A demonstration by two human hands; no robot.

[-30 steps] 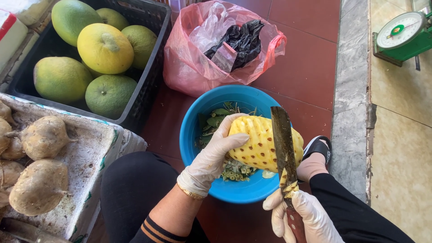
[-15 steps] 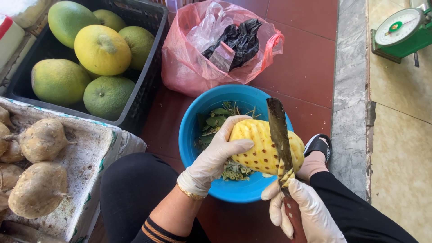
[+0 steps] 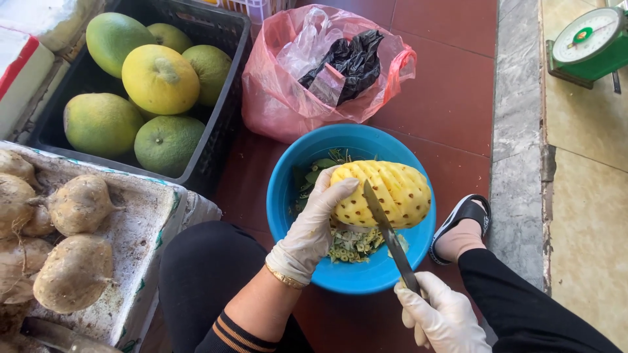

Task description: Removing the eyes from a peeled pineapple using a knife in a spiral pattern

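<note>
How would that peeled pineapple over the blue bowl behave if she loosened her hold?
The peeled pineapple looks wet and bare, so probably slippery in the gloved left hand. Its rounded barrel shape would likely roll. Seemingly heavy, it would drop into the blue bowl.

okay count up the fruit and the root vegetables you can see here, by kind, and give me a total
Peeled pineapple, held by the left hand over the blue basin, knife in the right hand: 1
Green-yellow citrus fruits in the black crate: 5
Brown root vegetables in the foam box, those clearly showing: 5
Total: 11

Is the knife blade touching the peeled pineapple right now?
Yes, the knife in the right hand lies against the pineapple held by the left hand.
</note>
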